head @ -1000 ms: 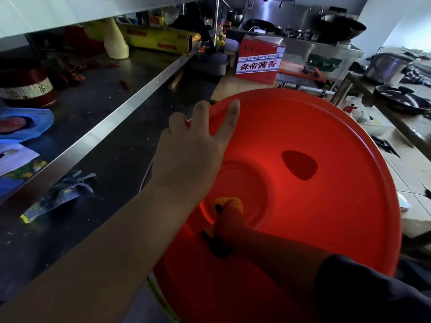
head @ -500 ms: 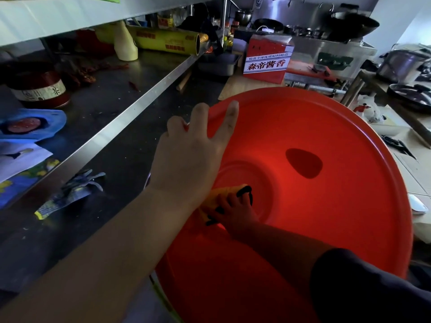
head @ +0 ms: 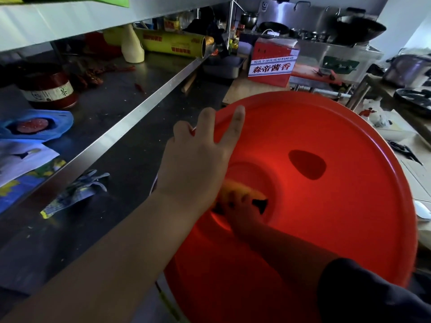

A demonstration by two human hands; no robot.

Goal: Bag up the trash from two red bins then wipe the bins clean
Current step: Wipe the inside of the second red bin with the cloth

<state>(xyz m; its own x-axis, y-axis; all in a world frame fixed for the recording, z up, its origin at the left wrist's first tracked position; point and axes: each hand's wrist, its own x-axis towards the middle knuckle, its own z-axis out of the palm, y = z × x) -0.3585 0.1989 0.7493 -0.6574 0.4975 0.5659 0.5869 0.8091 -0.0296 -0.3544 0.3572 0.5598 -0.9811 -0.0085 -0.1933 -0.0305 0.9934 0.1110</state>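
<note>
A large red bin (head: 338,206) is tipped on its side with its open mouth toward me, so I look onto its round bottom. My left hand (head: 198,157) lies across the bin's left rim with its fingers spread and straight. My right hand (head: 242,210) reaches deep inside and grips a yellow sponge (head: 245,193) with a black underside, pressed against the recessed bottom. The sponge and hand are blurred. A dark oval patch (head: 306,164) shows on the bin's far wall. No second bin is in view.
A steel counter (head: 116,173) runs along the left with a grey glove (head: 77,194) on it. A steel shelf (head: 130,122) above it holds a jar (head: 47,89), a blue packet (head: 35,124) and a yellow film roll (head: 172,44). A red carton (head: 271,64) stands behind; pans at right.
My right hand has moved the sponge from the lower left of the bin's bottom up and to the right. My left hand stays on the rim.
</note>
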